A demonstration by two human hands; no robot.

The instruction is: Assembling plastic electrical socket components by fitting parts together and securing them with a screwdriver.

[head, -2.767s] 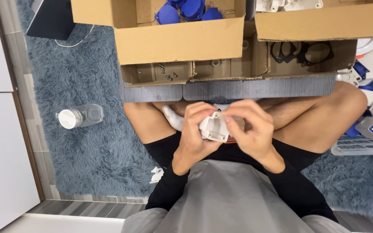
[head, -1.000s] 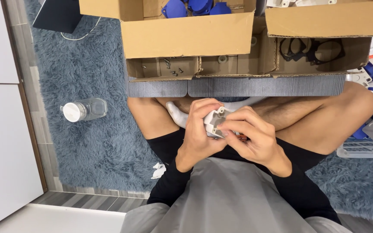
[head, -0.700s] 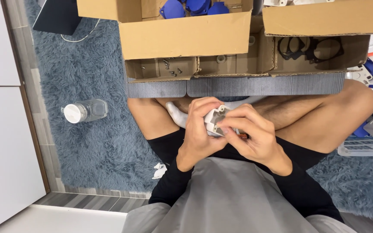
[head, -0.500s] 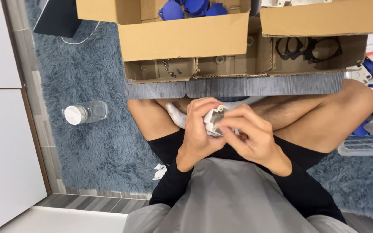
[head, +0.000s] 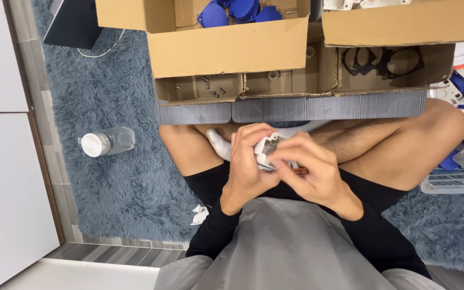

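Hands are meeting over the lap of a person sitting cross-legged on the shaggy blue-grey rug: the left hand is gripping a small white plastic part, while the right hand is pinching at that part with closed fingertips, a thin reddish-brown tool showing under its fingers. Near the rug's left edge, a clear plastic bottle with a white cap is lying on its side.

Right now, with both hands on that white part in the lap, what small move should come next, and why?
Probably a short turn of the tool: the left hand wraps the white part, and the right hand presses a small reddish-handled tool against it. Whether its tip is seated is hidden by the fingers.
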